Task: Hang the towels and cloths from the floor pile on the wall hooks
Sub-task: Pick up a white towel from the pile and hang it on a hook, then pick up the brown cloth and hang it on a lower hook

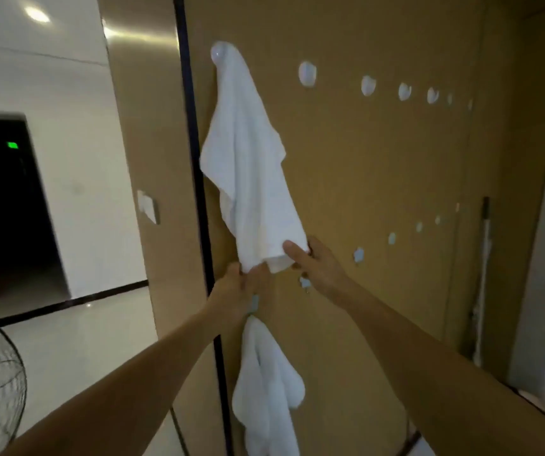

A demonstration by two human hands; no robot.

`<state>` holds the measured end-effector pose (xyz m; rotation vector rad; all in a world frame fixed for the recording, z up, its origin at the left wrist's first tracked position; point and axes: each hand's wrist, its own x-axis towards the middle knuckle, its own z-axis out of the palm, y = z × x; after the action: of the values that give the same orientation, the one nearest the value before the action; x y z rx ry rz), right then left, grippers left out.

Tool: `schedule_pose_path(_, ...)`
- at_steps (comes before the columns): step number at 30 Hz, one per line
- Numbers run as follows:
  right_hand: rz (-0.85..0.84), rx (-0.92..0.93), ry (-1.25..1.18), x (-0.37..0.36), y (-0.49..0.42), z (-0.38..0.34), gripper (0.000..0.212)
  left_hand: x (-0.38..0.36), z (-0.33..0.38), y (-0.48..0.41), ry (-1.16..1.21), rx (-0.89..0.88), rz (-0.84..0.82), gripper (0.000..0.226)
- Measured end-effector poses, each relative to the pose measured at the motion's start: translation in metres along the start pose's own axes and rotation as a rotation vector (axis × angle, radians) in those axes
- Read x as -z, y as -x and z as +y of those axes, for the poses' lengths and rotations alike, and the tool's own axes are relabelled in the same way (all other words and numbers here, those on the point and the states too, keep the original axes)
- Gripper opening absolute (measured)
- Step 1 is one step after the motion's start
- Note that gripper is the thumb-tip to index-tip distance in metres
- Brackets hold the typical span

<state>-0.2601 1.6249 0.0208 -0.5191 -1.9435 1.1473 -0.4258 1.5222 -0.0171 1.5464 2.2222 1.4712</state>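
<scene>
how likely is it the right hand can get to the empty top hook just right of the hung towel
Probably yes. The empty hook sits on bare wall above the right hand, with nothing crossing the path. But that hand pinches the bottom edge of the upper towel, so it must let go first.

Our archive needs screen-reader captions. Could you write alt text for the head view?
A person's left grip and right grip pinch the bottom edge of a white towel hanging from the top-left wall hook. A second white towel hangs below it; hooks to the right are bare.
</scene>
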Motion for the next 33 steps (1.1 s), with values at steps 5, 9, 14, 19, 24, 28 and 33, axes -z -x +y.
schedule_pose_path(5, 0.053, -0.250, 0.322, 0.031, 0.104, 0.054, 0.063, -0.078, -0.017, 0.062, -0.152, -0.040, -0.393, 0.048)
schedule_pose_path(9, 0.045, -0.476, 0.479, 0.073, 0.197, 0.083, 0.066, -0.142, 0.011, 0.110, -0.181, -0.114, -0.648, 0.071)
schedule_pose_path(14, 0.143, -0.693, 0.577, 0.133, 0.329, 0.116, 0.058, -0.227, 0.060, 0.185, -0.131, -0.239, -0.938, 0.044)
schedule_pose_path(19, 0.267, -0.924, 0.603, 0.190, 0.467, 0.135, 0.057, -0.324, 0.112, 0.284, -0.225, -0.308, -1.206, 0.070)
schedule_pose_path(24, 0.355, -1.149, 0.585, 0.237, 0.602, 0.146, 0.055, -0.403, 0.158, 0.396, -0.303, -0.379, -1.418, 0.071)
schedule_pose_path(28, 0.379, -1.298, 0.561, 0.251, 0.690, 0.175, 0.051, -0.459, 0.157, 0.475, -0.350, -0.407, -1.529, 0.069)
schedule_pose_path(33, 0.390, -1.473, 0.511, 0.230, 0.787, 0.257, 0.046, -0.529, 0.096, 0.565, -0.458, -0.341, -1.641, 0.063)
